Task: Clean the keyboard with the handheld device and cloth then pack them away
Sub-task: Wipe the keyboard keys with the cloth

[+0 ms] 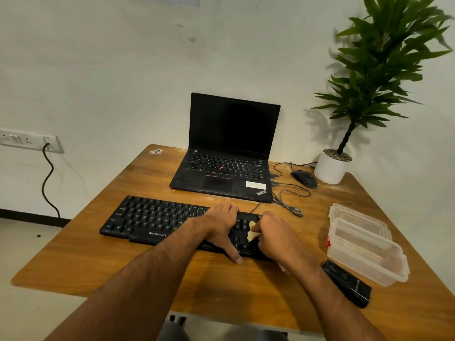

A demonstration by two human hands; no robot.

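We look down over a wooden tabletop [103, 254] at both of our bare hands working on a black keyboard [152, 221]. The keyboard lies near the front middle of the tabletop, its long axis running left to right and tilted a little, the left end slightly farther from us than the right end. Our left hand [221, 223] rests flat on the right part of the keyboard, fingers spread over the keys and the thumb reaching down over its near edge. Just beside it, our right hand [275, 236] is closed around a small pale cloth [253, 232], pinching it against the keys at the keyboard's right end. The black handheld device [349, 286] lies on the tabletop to the right of our right wrist, apart from both hands, its long axis running diagonally from near-right to far-left. Just beyond it sits a clear plastic container [369, 252] with its lid [354, 215] propped behind. An open laptop [229, 153], a mouse [304, 178] and a potted plant [332, 166] stand farther back.
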